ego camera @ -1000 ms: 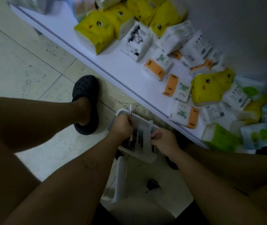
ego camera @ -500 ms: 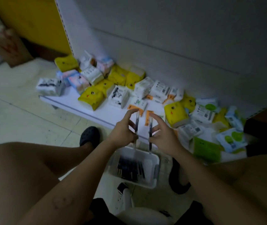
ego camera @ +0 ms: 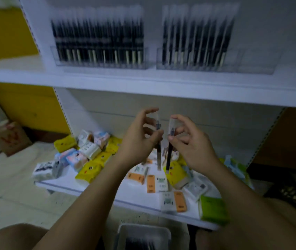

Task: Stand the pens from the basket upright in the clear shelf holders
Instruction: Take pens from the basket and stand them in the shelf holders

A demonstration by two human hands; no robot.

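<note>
**Entry: two pens, in transit, centre of frame**

**Left hand** [ego camera: 140, 141]: my fingers [ego camera: 152, 139] pinch one pen [ego camera: 158, 159] about its middle. What looks like the clear cap is uppermost, and the barrel hangs straight down.

**Right hand** [ego camera: 192, 148]: thumb and forefinger pinch a second pen [ego camera: 168, 157] the same way, with the other fingers spread loose. The two hang side by side, near but apart. I judge they are held upright so each can drop into a slot without turning.

**Source:** basket [ego camera: 143, 229], bottom centre of frame. Dark pens lie flat in it, so there are more to fetch.

**Destination:** two clear holders on the white shelf [ego camera: 143, 83], upper part of frame.
- Upper-left holder [ego camera: 98, 64]: packed with upright dark pens from end to end.
- Upper-right holder [ego camera: 206, 64]: filled toward the frame's left. The end toward the frame's right looks vacant, though blur forbids certainty. I judge that end the place for this pair.

**In the way:** the shelf's front edge lies between my hands and the holders. The pens must rise over it and over the holder's front wall, then come down beside standing pens without knocking them.

**Surroundings:**
- Lower shelf [ego camera: 68, 184], strewn with tissue packs [ego camera: 87, 171] in yellow, white, orange and green.
- Cardboard box [ego camera: 8, 139], left of frame, on the floor
</note>
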